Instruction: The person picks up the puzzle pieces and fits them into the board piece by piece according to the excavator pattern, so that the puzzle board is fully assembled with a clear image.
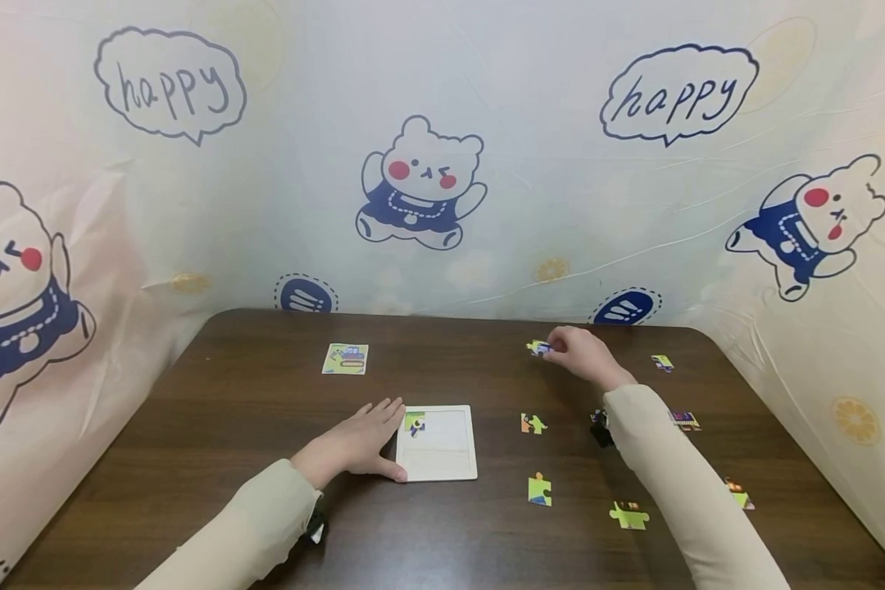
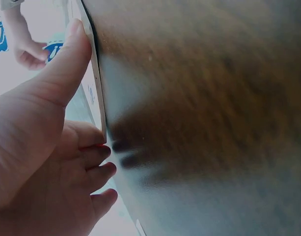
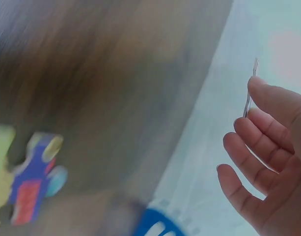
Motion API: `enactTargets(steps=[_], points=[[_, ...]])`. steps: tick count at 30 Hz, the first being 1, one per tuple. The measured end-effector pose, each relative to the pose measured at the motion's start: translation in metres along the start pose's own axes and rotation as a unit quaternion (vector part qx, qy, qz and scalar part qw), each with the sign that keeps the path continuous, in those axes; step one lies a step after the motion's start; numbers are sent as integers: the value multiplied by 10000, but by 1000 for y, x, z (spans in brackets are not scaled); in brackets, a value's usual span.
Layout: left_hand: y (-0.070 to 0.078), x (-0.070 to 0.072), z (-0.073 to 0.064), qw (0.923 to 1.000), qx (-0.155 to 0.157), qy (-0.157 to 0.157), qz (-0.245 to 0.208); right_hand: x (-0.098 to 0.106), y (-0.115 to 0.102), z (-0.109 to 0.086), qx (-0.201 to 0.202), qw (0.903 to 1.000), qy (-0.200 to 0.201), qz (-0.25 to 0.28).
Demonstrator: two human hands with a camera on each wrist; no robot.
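Note:
My right hand (image 1: 583, 356) pinches a jigsaw puzzle piece (image 1: 536, 347) between thumb and fingertips above the far part of the table. In the right wrist view that piece (image 3: 255, 67) shows edge-on as a thin strip. My left hand (image 1: 357, 442) lies along the left side of a white puzzle tray (image 1: 474, 447), thumb at its near corner and fingers stretched out at its far corner. One green piece (image 1: 415, 421) sits in the tray's upper left corner. The left wrist view shows the tray's edge (image 2: 97, 81) against the thumb and forefinger.
Loose puzzle pieces lie right of the tray, among them an orange and green one (image 1: 533, 424), a green one (image 1: 540, 490) and another green one (image 1: 629, 515). A square picture card (image 1: 345, 359) lies at the back left. The right sleeve (image 1: 678, 475) partly covers some pieces.

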State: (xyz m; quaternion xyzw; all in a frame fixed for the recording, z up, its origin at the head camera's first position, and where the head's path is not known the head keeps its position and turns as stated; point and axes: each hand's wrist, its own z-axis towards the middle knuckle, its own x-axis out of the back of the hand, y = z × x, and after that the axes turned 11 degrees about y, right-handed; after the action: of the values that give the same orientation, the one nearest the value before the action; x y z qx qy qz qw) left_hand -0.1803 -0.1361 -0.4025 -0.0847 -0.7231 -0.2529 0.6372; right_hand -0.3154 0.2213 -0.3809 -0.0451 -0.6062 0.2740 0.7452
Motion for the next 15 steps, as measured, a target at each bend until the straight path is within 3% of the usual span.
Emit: enactTargets(steps=[15], points=[[-1,-1,1,9999,-65,23,85,-25,-89,-14,1016,9946,-192,69]])
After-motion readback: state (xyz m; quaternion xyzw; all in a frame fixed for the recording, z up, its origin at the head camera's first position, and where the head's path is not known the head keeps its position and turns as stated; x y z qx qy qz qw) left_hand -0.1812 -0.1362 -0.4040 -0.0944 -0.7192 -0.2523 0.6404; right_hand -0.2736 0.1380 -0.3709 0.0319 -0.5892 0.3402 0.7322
